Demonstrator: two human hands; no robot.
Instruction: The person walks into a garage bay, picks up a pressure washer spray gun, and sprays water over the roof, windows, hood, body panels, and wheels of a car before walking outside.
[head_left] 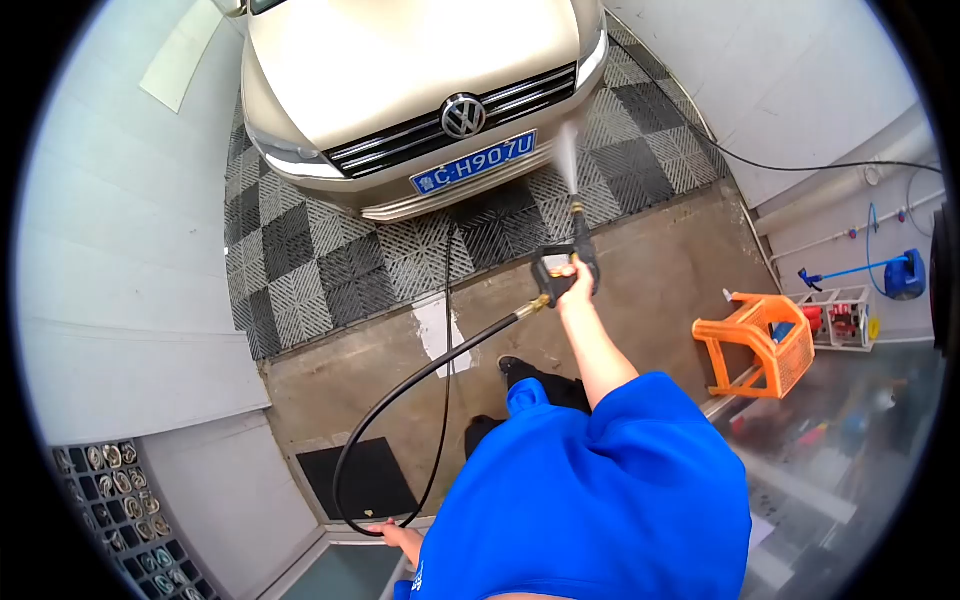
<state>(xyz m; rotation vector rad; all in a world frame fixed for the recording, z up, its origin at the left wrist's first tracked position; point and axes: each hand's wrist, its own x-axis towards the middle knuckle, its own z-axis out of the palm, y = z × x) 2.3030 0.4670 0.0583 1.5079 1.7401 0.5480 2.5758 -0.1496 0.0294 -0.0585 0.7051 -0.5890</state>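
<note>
My right hand (574, 284) is closed around the handle of a black pressure washer gun (584, 236). A white spray of water (566, 155) leaves its brass nozzle tip toward the front bumper of a beige car (420, 60). From the brass fitting at the gun's rear, a thick black hose (400, 388) loops down to the lower left. There my left hand (400, 537) holds the hose low, at my side; its fingers are partly hidden. The car's grille and blue licence plate (474, 162) face me.
Grey and black grid tiles (372, 292) lie under the car. An orange plastic stool (762, 345) stands at right, beside a white crate (846, 318) and a blue sprayer container (904, 274). Rolled cloths fill a rack (120, 500) at lower left. A black mat (350, 482) lies nearby.
</note>
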